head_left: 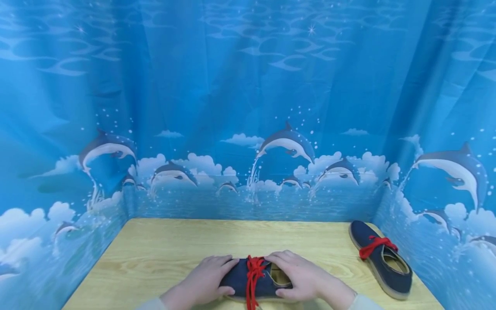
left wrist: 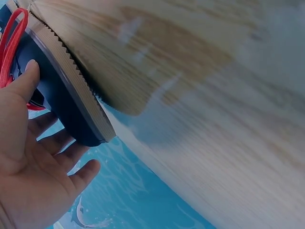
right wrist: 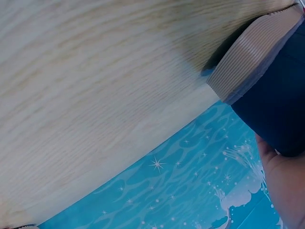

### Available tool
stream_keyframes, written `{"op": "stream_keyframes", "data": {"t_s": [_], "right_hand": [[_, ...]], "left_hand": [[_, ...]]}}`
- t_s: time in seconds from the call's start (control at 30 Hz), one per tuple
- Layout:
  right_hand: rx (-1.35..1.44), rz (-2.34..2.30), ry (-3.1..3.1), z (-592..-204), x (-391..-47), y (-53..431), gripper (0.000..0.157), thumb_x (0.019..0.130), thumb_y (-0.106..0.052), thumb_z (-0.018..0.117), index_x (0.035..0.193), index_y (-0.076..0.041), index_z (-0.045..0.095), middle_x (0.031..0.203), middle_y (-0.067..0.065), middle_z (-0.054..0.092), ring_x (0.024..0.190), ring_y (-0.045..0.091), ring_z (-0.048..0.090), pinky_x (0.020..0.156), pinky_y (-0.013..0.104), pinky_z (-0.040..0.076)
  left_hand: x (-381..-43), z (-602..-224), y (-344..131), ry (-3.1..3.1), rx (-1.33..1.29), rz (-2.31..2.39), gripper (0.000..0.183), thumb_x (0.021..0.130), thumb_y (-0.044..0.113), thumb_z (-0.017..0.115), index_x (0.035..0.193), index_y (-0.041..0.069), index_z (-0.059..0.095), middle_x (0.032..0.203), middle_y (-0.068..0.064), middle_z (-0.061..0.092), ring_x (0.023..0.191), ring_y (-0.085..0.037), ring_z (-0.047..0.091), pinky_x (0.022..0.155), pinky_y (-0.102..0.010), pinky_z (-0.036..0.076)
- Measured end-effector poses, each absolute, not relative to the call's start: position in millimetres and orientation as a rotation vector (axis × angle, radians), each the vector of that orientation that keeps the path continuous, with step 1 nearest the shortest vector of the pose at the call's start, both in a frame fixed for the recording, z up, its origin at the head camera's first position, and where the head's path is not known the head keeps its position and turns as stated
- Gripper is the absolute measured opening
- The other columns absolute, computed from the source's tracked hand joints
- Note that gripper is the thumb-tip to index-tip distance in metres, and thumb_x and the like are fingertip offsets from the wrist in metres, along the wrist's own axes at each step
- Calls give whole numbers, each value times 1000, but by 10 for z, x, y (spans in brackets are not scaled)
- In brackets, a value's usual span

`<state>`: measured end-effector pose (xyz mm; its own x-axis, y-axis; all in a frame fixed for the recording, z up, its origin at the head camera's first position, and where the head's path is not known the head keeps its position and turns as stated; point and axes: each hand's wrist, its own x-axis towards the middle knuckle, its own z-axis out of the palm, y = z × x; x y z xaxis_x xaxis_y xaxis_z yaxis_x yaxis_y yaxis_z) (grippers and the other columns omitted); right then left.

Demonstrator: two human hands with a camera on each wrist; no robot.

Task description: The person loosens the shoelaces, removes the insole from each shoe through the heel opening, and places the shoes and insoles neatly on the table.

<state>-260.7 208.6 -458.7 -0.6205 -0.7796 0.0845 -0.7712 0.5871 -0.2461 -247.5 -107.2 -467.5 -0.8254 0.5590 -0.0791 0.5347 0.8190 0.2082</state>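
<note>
A navy lace-up shoe (head_left: 237, 279) lies sideways at the table's near edge, toe to the left. Its red laces (head_left: 253, 275) cross over the tongue, and loose ends trail down the near side. My left hand (head_left: 208, 277) holds the toe end, thumb on the near side and fingers across the far side. Around the heel, my right hand (head_left: 300, 274) grips from both sides. The left wrist view shows the left thumb pressed on the navy upper (left wrist: 62, 95) above a ribbed tan sole (left wrist: 71, 71). In the right wrist view the heel (right wrist: 276, 90) hides most of the right hand.
A second navy shoe (head_left: 391, 275) with a red lace (head_left: 377, 246) stands on the right side of the wooden table (head_left: 174, 241), toe pointing away. Blue dolphin-print curtains (head_left: 248, 107) enclose the table at the back and both sides.
</note>
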Motion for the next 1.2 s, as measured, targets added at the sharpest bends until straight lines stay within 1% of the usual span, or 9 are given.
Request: {"op": "stream_keyframes", "data": {"t_s": [0.3,0.53,0.7,0.83,1.03,1.13,1.2], "right_hand": [[-1317,-428,2758,-4569,-2629,2097,74,93,-55,62,155,-25,36,147,-3,48,129,20,50,101,45,49],[-1323,-449,2779,-4538,-2634,2169,73,94,-59,60,155,-26,37,145,-5,50,128,19,51,100,49,49],[-1327,-436,2789,-4540,-2636,2184,71,95,-61,57,154,-27,38,144,-7,50,127,17,51,100,49,48],[-1321,-458,2815,-4513,-2631,2168,63,97,-59,54,151,-27,44,142,-6,52,126,18,51,100,50,48],[-1257,-532,2834,-4369,-2668,2040,45,102,-50,51,141,-29,56,141,-4,51,128,21,49,102,53,46],[-1200,-573,2805,-4282,-2731,1931,38,104,-49,48,135,-30,61,143,-2,50,131,25,47,104,56,43],[-1169,-597,2790,-4230,-2788,1847,37,104,-51,45,127,-30,65,143,-1,51,132,26,46,105,58,41]], "left_hand": [[-2465,-4689,-1073,2876,863,267,77,88,67,61,152,28,45,150,-5,49,136,-28,47,110,-51,40],[-2464,-4658,-1070,2866,850,271,74,89,63,62,152,28,45,152,-4,47,138,-27,46,111,-52,38],[-2469,-4661,-1061,2869,839,268,75,89,64,62,152,28,45,152,-3,47,138,-26,45,112,-51,38],[-2467,-4670,-1041,2873,839,252,74,89,64,62,152,29,45,152,-2,47,138,-25,45,112,-51,38],[-2458,-4687,-1035,2882,831,233,73,89,63,63,151,29,47,151,-1,49,137,-24,46,111,-52,39],[-2449,-4699,-1053,2885,829,235,73,89,63,63,151,29,47,151,-1,49,137,-24,46,110,-52,39],[-2440,-4700,-1071,2888,829,240,73,89,62,63,151,28,47,151,-2,49,138,-24,46,110,-52,39]]}}
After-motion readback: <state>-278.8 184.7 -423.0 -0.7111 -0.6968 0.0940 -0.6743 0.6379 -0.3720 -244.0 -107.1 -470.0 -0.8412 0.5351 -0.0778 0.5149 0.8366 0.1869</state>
